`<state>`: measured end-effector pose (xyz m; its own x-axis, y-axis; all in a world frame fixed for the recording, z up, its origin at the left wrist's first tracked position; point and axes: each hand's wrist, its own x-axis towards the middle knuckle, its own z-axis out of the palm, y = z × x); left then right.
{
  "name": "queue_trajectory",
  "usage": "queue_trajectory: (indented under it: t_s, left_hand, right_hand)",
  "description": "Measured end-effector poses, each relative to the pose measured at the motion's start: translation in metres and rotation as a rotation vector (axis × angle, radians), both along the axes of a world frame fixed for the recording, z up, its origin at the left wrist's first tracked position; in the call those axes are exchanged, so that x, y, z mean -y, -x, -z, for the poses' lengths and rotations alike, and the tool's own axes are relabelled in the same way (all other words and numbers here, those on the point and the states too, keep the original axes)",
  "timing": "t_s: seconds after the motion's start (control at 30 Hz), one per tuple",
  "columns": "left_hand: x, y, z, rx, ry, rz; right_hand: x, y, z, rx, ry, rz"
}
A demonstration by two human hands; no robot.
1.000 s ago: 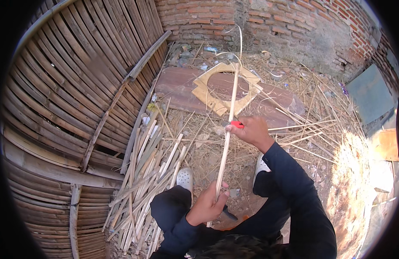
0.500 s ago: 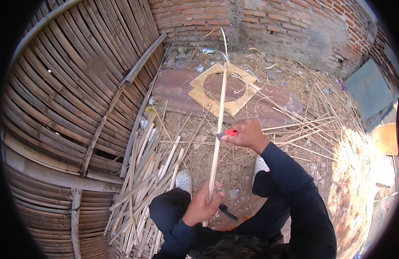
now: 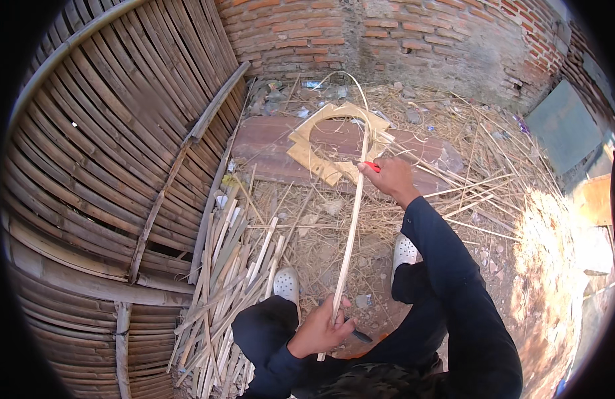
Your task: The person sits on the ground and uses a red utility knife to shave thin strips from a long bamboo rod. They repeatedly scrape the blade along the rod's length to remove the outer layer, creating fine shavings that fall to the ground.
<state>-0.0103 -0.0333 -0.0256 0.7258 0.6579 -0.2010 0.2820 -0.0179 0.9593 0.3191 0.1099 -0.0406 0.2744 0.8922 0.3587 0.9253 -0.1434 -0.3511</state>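
Shaving a bamboo strip (image 3: pixel 352 219) | left hand (image 3: pixel 320 327) clamped on its near end | right hand (image 3: pixel 390 178) gripping a red-handled knife (image 3: pixel 371 166) against it | next: likely needs a steady draw along the strip

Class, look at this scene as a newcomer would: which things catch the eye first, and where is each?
A long pale bamboo strip runs up the middle, gripped low by the left hand and higher by the right hand, which also holds a red-handled tool. A big curved woven bamboo panel fills the left, with a pile of split strips at its foot.
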Motion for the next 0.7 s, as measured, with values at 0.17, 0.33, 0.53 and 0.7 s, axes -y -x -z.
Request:
queue_trajectory:
  t_s: [0.17, 0.33, 0.53, 0.7]
  left_hand:
    - [-0.003, 0.001, 0.007, 0.003, -0.006, 0.073]
    - [-0.004, 0.000, 0.006, -0.004, 0.067, 0.114]
    - [-0.013, -0.018, 0.008, 0.212, 0.287, -0.035]
    - [-0.022, -0.019, -0.009, 0.213, 0.479, -0.168]
  right_hand:
    - [-0.002, -0.049, 0.028, -0.019, 0.025, 0.101]
    - [-0.006, -0.075, 0.031, -0.035, -0.132, 0.232]
    - [-0.001, -0.050, -0.007, -0.249, 0.099, 0.179]
    - [0.040, 0.040, -0.032, -0.096, 0.154, -0.351]
